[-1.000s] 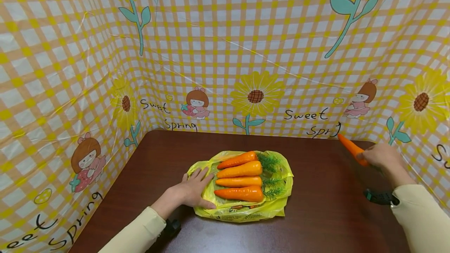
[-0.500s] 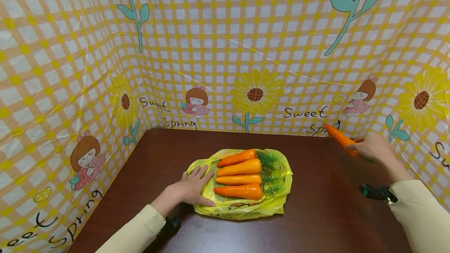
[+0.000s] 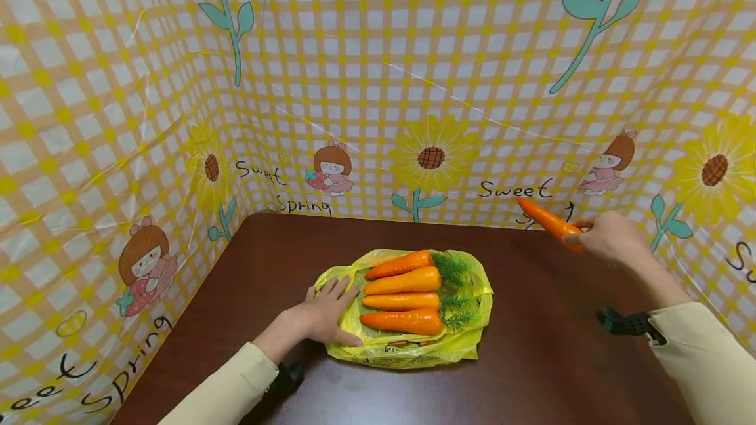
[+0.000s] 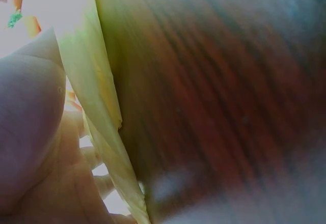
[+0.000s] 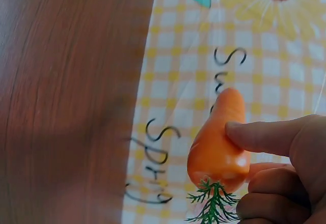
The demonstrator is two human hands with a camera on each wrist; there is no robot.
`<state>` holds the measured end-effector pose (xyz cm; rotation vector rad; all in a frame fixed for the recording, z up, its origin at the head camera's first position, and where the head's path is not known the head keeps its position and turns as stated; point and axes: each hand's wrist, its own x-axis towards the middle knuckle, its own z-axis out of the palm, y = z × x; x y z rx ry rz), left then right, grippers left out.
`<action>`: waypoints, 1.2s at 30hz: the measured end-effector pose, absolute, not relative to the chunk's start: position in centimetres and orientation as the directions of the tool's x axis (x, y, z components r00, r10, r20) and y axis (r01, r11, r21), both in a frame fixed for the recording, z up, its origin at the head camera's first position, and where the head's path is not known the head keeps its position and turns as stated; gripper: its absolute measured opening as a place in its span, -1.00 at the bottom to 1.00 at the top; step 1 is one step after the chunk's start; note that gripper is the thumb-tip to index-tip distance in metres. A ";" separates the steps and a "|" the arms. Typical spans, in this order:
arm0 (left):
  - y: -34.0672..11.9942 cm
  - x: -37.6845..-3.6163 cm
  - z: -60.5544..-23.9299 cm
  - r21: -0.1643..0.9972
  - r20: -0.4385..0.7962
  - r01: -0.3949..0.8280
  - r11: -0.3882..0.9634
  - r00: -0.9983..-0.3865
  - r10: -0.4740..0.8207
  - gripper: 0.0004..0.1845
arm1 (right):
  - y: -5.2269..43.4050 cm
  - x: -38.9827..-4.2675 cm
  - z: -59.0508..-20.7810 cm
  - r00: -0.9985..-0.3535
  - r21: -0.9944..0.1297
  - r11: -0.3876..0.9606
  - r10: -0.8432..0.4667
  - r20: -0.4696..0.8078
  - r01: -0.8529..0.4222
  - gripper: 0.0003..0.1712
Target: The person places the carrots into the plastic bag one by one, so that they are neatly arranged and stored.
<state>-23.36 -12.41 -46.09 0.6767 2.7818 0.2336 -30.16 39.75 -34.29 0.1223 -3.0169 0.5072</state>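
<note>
In the head view my right hand (image 3: 614, 238) pinches an orange carrot (image 3: 546, 220) near its thick end, held up over the back right of the table with its tip toward the upper left. The right wrist view shows the thumb (image 5: 265, 136) across that carrot (image 5: 219, 152), its green leaves (image 5: 214, 203) hanging below. My left hand (image 3: 321, 320) rests with spread fingers on the left edge of a yellow plastic bag (image 3: 425, 359). Several carrots (image 3: 404, 279) lie side by side on the bag, leafy ends to the right. The bag's edge (image 4: 102, 107) crosses the left wrist view beside my palm.
Everything stands on a dark brown table (image 3: 531, 359). Checked cloth walls (image 3: 354, 84) with sunflowers enclose it at the back, left and right. A dark band with a device (image 3: 626, 321) sits on the right wrist.
My right hand has moved left and slightly up, taking the carrot with it toward the middle. My left hand and the carrots on the bag stay in place.
</note>
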 end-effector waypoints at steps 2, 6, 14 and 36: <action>-12.4 -23.4 -46.0 0.223 -0.228 0.425 0.877 -0.852 0.471 0.12 | 39.0 -30.0 -34.0 -0.990 -0.313 0.943 -0.077 0.115 -0.110 -0.37; -12.4 -23.6 -45.9 0.232 -0.245 0.419 0.878 -0.848 0.469 0.12 | 37.4 -29.6 -33.4 -0.990 -0.326 0.938 -0.087 0.115 -0.120 -0.35; -12.5 -23.5 -45.9 0.243 -0.230 0.426 0.872 -0.848 0.478 0.11 | 34.0 -28.3 -32.1 -0.982 -0.314 0.934 -0.135 0.133 -0.171 -0.38; -12.3 -23.5 -46.0 0.223 -0.245 0.415 0.882 -0.852 0.462 0.12 | 26.6 -24.7 -31.1 -0.951 -0.317 0.897 -0.296 0.085 -0.307 -0.41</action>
